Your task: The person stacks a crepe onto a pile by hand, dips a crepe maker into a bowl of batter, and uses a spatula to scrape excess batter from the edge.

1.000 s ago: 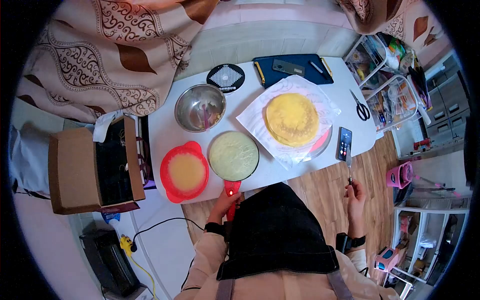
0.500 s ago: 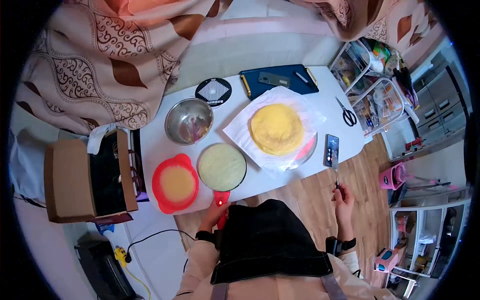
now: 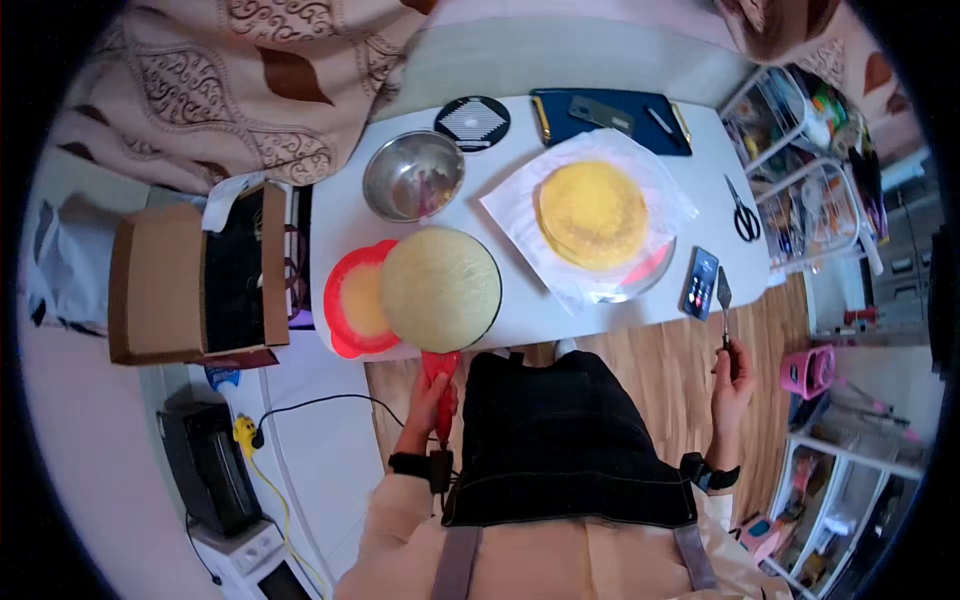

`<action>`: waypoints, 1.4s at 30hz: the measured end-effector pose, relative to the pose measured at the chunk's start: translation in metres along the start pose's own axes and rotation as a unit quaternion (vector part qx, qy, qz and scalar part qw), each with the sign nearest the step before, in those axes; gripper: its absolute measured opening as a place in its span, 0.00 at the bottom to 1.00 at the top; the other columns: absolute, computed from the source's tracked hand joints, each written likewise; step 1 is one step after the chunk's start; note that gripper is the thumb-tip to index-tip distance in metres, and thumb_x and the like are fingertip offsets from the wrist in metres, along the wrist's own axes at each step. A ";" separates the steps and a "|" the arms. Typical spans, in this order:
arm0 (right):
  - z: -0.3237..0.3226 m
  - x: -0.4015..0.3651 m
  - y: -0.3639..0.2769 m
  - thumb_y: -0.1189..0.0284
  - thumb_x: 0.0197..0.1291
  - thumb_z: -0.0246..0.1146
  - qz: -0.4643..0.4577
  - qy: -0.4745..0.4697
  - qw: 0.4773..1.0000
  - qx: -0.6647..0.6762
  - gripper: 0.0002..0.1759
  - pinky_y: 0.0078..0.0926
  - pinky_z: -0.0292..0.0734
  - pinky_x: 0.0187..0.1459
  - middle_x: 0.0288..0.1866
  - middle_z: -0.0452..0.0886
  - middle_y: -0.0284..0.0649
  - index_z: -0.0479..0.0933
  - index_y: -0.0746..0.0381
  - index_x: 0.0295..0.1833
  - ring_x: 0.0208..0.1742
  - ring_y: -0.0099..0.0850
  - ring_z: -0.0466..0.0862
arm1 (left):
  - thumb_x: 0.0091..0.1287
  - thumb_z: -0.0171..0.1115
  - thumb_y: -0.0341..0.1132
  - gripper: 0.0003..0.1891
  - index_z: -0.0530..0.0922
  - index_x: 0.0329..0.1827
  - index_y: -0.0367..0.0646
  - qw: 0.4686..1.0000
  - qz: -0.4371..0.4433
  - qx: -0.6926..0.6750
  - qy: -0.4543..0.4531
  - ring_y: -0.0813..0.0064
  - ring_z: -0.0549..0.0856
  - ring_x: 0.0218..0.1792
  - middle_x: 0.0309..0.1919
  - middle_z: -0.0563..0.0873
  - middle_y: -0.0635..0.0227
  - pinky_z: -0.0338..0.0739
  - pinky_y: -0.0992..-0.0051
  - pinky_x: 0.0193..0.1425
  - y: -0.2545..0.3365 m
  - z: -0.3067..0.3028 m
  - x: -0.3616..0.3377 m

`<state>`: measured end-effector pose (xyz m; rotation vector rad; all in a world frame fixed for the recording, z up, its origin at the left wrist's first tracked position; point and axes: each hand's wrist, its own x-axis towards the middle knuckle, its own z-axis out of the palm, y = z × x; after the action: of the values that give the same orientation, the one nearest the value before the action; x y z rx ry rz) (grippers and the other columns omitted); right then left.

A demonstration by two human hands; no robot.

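My left hand point(image 3: 432, 400) is wrapped round the red handle of a round crepe pan point(image 3: 440, 288), whose surface is covered by a pale yellow layer. The pan overlaps the right side of a red bowl point(image 3: 341, 305) of pale liquid batter. In my right hand point(image 3: 733, 372), held past the table's front edge, is a small metal spatula point(image 3: 724, 295), blade pointing forward beside a phone point(image 3: 701, 284). A stack of yellow crepes point(image 3: 593, 214) lies on white paper point(image 3: 514, 204) at the middle of the table.
A steel bowl point(image 3: 413, 176) stands behind the pan, near a black patterned disc point(image 3: 472, 123). Behind the crepes is a blue tray point(image 3: 611, 122); scissors point(image 3: 745, 215) lie at the right. An open cardboard box point(image 3: 160, 282) is at the left. A black cable runs near my left hand.
The view has shifted, moving the table's contents up and right. The pan now appears larger and covers part of the red bowl, which stood apart from it before. Both hands keep their grips.
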<state>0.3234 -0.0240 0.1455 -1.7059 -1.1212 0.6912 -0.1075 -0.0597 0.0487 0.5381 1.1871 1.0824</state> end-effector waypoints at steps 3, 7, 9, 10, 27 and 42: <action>0.006 0.030 -0.011 0.75 0.61 0.53 -0.020 -0.032 0.999 0.008 0.11 0.16 0.68 0.36 0.38 0.76 0.34 0.72 0.67 0.49 0.37 0.19 0.72 | 0.64 0.55 0.43 0.19 0.63 0.51 0.44 0.999 0.033 -0.007 0.022 0.76 0.74 0.17 0.19 0.73 0.67 0.71 0.78 0.19 0.018 0.020 -0.022; 0.021 0.056 -0.039 0.78 0.60 0.53 -0.116 -0.092 0.988 -0.036 0.11 0.16 0.69 0.39 0.38 0.75 0.37 0.71 0.68 0.48 0.38 0.22 0.73 | 0.61 0.58 0.37 0.19 0.64 0.51 0.43 0.980 0.176 -0.069 -0.055 0.76 0.75 0.18 0.22 0.74 0.66 0.72 0.78 0.21 0.046 0.061 -0.030; 0.031 0.068 -0.032 0.79 0.59 0.53 -0.126 -0.100 0.987 0.013 0.11 0.18 0.69 0.40 0.37 0.75 0.38 0.72 0.67 0.47 0.38 0.23 0.74 | 0.59 0.58 0.29 0.22 0.59 0.54 0.42 0.979 0.197 -0.049 -0.032 0.75 0.76 0.19 0.23 0.74 0.64 0.73 0.78 0.23 0.059 0.085 -0.030; 0.033 0.077 -0.031 0.79 0.59 0.53 -0.132 -0.104 0.986 0.022 0.11 0.18 0.69 0.40 0.37 0.75 0.38 0.72 0.67 0.47 0.38 0.23 0.74 | 0.59 0.57 0.25 0.24 0.56 0.56 0.43 0.975 0.221 -0.014 0.000 0.75 0.76 0.20 0.25 0.74 0.63 0.74 0.77 0.23 0.059 0.099 -0.028; 0.033 0.132 -0.126 0.81 0.51 0.54 -0.468 -0.121 0.871 0.089 0.14 0.20 0.68 0.24 0.30 0.76 0.44 0.73 0.68 0.46 0.23 0.29 0.75 | 0.61 0.55 0.38 0.30 0.51 0.62 0.44 0.961 0.248 -0.054 -0.106 0.76 0.74 0.19 0.29 0.73 0.62 0.69 0.79 0.21 0.101 0.201 -0.021; 0.051 0.150 -0.132 0.78 0.52 0.59 -0.346 -0.001 0.929 0.131 0.09 0.26 0.68 0.39 0.33 0.79 0.40 0.76 0.64 0.41 0.35 0.34 0.75 | 0.56 0.61 0.34 0.33 0.53 0.61 0.44 0.958 0.257 0.039 -0.125 0.74 0.74 0.19 0.26 0.74 0.61 0.70 0.77 0.23 0.118 0.201 0.010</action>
<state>0.2952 0.1498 0.2530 -0.9787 -1.4441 0.3653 0.0326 0.0377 0.2080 1.0539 0.8878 1.3582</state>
